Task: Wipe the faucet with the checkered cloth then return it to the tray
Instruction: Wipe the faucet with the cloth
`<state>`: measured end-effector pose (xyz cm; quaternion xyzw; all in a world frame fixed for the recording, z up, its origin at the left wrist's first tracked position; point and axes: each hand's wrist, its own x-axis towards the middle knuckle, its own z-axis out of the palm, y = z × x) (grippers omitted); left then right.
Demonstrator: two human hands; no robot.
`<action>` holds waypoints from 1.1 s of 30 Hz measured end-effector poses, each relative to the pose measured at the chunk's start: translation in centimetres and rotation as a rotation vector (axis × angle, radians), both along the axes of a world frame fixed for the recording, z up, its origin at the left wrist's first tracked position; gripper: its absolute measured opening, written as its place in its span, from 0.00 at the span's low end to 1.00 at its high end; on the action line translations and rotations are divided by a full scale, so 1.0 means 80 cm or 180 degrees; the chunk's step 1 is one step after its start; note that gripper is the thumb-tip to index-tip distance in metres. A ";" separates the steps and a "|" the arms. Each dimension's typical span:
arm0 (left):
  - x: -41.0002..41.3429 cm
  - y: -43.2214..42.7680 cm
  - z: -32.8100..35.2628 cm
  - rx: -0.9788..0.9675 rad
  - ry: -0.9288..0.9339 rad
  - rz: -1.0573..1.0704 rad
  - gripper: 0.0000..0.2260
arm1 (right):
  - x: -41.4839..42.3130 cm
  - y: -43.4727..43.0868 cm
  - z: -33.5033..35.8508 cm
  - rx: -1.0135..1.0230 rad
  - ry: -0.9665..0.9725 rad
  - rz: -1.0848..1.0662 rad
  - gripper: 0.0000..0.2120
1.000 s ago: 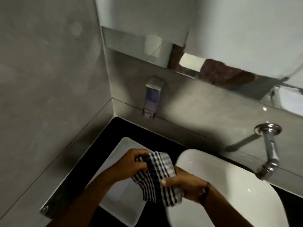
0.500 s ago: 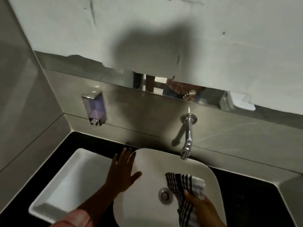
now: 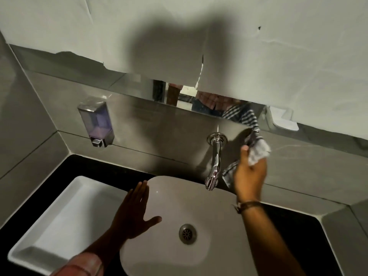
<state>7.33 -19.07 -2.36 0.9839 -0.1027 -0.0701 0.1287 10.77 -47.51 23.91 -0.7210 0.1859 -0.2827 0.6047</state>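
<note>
A chrome faucet (image 3: 215, 160) juts from the grey wall over a white basin (image 3: 209, 200). My right hand (image 3: 250, 174) grips the black-and-white checkered cloth (image 3: 256, 148) just right of the spout, close to it; whether cloth and spout touch is unclear. My left hand (image 3: 135, 212) lies flat with fingers spread on the basin's left rim, holding nothing. A white rectangular tray (image 3: 65, 216) sits on the black counter left of the basin, with nothing in it.
A soap dispenser (image 3: 96, 124) hangs on the wall at the left. A paper-covered mirror (image 3: 199, 36) runs above the faucet, its uncovered strip reflecting the cloth. The basin drain (image 3: 187, 234) lies below the spout. Grey walls close in left and right.
My right hand has lifted the cloth from over the basin up beside the faucet. A second ago both hands held it over the tray; my left hand now rests on the basin rim.
</note>
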 end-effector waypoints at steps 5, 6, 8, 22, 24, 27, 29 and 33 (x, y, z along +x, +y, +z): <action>0.002 0.000 -0.007 -0.0158 -0.0060 0.0024 0.55 | 0.040 0.064 -0.046 -0.1731 0.1030 0.0450 0.25; 0.003 -0.001 -0.006 -0.0191 -0.0060 0.0027 0.55 | 0.043 0.067 -0.049 -0.2081 0.1235 0.0479 0.27; 0.004 0.000 -0.008 -0.0245 -0.0049 0.0041 0.55 | 0.048 0.066 -0.055 -0.2831 0.1507 0.0522 0.33; 0.001 -0.002 0.009 -0.0523 -0.0126 0.0010 0.55 | 0.060 0.083 -0.035 -0.3819 0.2438 0.0476 0.39; 0.000 -0.002 0.009 -0.0504 -0.0147 0.0007 0.54 | 0.052 0.092 -0.042 -0.4529 0.2413 0.0517 0.46; 0.000 -0.001 0.007 -0.0475 -0.0158 0.0009 0.53 | 0.058 0.086 -0.043 -0.4048 0.2347 0.0520 0.42; 0.000 -0.001 0.006 -0.0468 -0.0161 0.0005 0.54 | 0.070 0.076 -0.037 -0.2976 0.2085 0.0497 0.33; 0.003 -0.003 0.003 -0.0573 -0.0173 0.0030 0.54 | 0.101 0.039 -0.021 -0.0173 0.1642 0.0636 0.25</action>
